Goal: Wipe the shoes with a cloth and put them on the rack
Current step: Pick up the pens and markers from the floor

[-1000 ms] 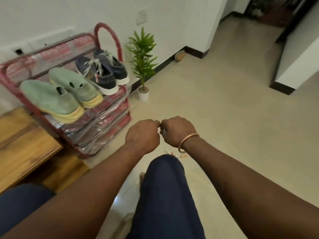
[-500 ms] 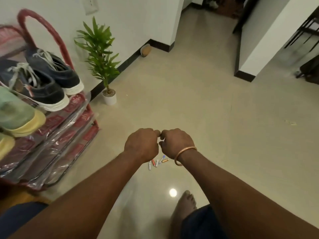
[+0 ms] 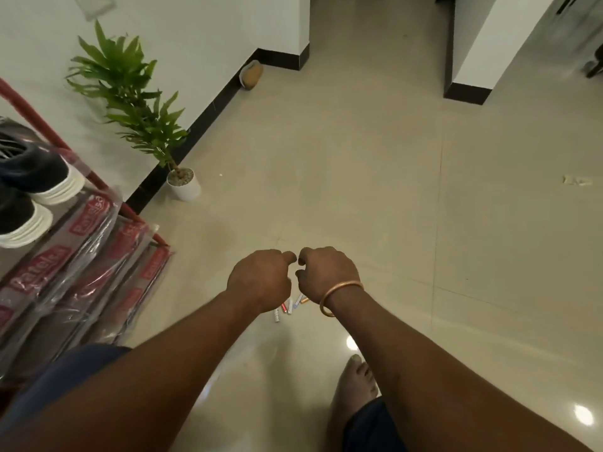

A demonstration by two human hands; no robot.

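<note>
Shoes (image 3: 32, 172) sit on rack (image 3: 88, 223); left hand (image 3: 261, 278) and right hand (image 3: 328, 275) grips curled, empty.

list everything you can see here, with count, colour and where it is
shoes: two, dark with white soles, on the rack at far left
rack: one, red frame, shelves wrapped in clear plastic, left edge
potted plant: one, green leaves in a white pot, by the wall beside the rack
brown object: one, against the skirting, far corner
small sticks: several, white, red and orange, on the floor below the hands
scrap: one, pale, on the floor at right
wall plate: one, white, top left
bangle: one, copper, right wrist
bare foot: one, bottom centre
left hand: fingers curled, nothing seen in it
right hand: likewise, close beside the left
</note>
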